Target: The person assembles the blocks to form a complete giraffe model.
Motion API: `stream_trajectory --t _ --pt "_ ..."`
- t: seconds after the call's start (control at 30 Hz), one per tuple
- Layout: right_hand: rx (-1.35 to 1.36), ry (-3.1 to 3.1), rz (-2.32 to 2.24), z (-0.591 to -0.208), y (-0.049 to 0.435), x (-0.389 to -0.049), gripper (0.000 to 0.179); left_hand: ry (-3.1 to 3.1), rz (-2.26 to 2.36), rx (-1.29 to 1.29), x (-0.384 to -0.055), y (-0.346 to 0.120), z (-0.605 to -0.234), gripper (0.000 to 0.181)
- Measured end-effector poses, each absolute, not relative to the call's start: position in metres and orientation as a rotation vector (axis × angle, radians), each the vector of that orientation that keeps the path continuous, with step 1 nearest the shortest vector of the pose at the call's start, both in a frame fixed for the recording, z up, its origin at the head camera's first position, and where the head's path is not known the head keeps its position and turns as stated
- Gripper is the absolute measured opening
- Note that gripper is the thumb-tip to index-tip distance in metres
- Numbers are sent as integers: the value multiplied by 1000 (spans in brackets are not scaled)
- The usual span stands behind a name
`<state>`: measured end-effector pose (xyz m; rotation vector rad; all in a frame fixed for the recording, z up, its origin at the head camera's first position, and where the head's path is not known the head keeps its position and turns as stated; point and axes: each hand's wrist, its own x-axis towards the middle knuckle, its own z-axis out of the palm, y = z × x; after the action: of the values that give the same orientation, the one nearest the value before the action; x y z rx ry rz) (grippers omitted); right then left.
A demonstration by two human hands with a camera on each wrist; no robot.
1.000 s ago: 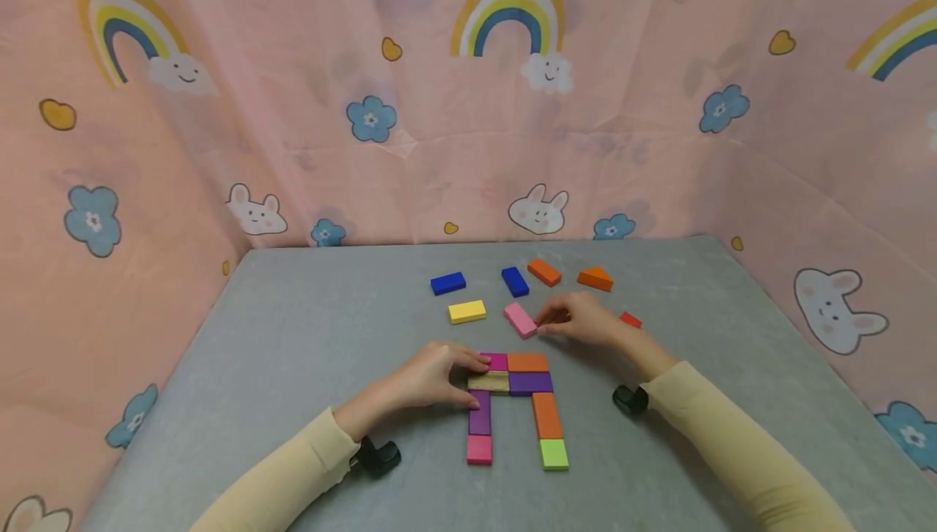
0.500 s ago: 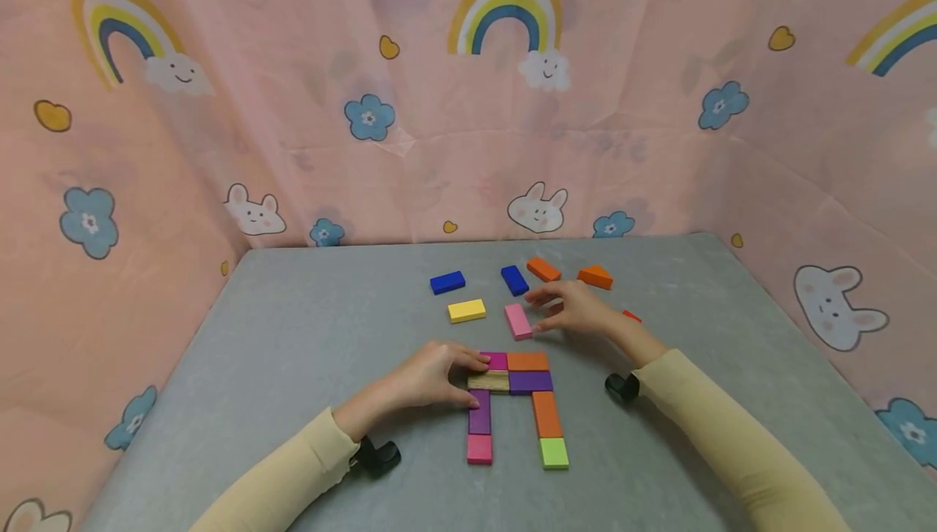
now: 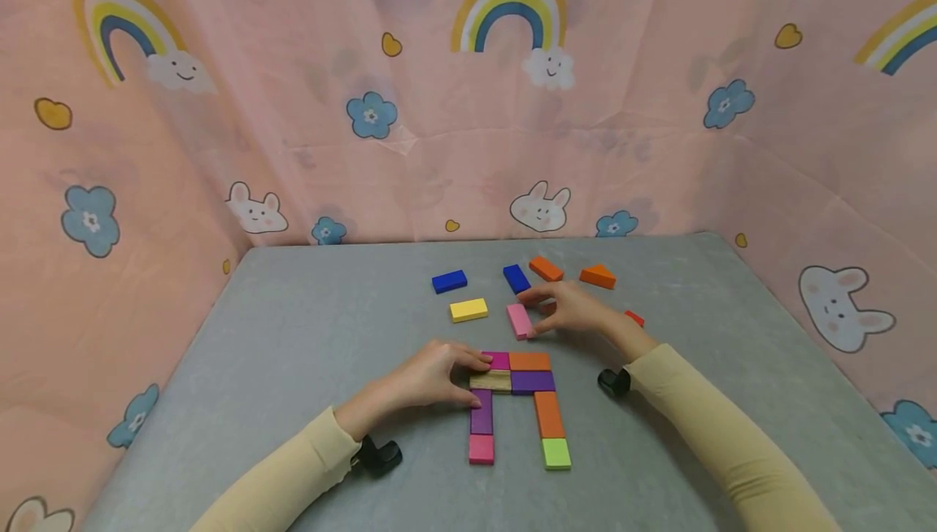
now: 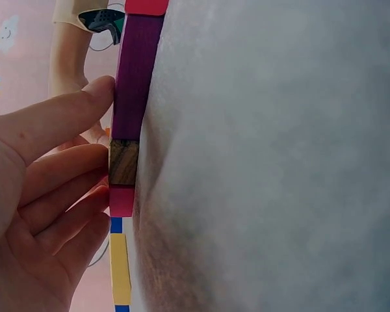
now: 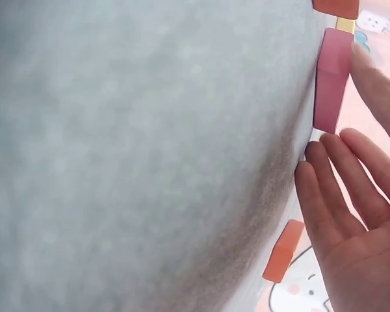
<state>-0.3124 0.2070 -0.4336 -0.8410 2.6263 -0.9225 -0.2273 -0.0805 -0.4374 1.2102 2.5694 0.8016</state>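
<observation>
My left hand (image 3: 432,377) rests on the left of an arrangement of flat blocks, fingertips on the magenta block (image 3: 497,360), thumb on the purple block (image 3: 481,413). A wood-grained block (image 4: 123,162) shows between them. Adjoining are an orange block (image 3: 529,362), another purple block (image 3: 533,383), a lower orange block (image 3: 549,416), a green block (image 3: 556,454) and a pink-red block (image 3: 481,449). Behind these, my right hand (image 3: 574,308) spans the loose pink block (image 3: 519,321). Its thumb touches the block's near end; in the right wrist view its fairly straight fingers (image 5: 338,175) lie beside the other end.
Two blue blocks (image 3: 450,281), a yellow block (image 3: 468,310), an orange block (image 3: 546,268) and an orange triangular block (image 3: 598,276) lie farther back. A red block (image 3: 634,318) is partly hidden behind the right arm. A patterned pink cloth (image 3: 439,166) borders the grey table (image 3: 329,304).
My right hand has shifted left, its index finger reaching toward the pink block's far end. The pink block has turned a little straighter. My left hand stays in place.
</observation>
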Motion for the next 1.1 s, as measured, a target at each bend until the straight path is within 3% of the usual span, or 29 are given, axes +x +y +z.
stream_trajectory --t 0.57,1.1 --pt "-823 2677 -914 -426 207 -308 60 2582 790 1215 -227 -77 -436 49" --pt "-686 2941 -804 -414 241 -252 62 2592 781 1206 -224 -78 -436 49"
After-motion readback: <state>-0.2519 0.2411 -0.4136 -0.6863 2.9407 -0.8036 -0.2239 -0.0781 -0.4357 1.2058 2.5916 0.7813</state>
